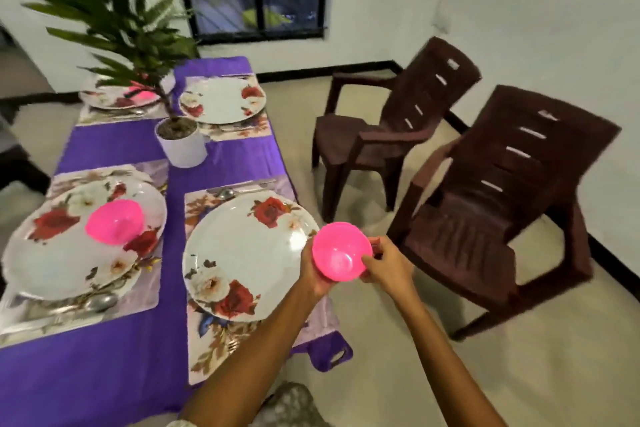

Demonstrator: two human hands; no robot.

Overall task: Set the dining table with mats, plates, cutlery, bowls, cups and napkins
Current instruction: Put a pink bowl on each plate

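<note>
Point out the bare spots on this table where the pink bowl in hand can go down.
Near right plate is bare, beside the held pink bowl. Far right plate is bare too. Purple cloth between the mats, left of the plant pot, is free. Both left plates already carry bowls.

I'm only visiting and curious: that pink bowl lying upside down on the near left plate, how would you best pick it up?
The upside-down pink bowl shows its rounded base, rim down on the flowered plate. Come from above and spread the fingers over the dome, pinching opposite sides low near the rim, where it looks widest.
</note>
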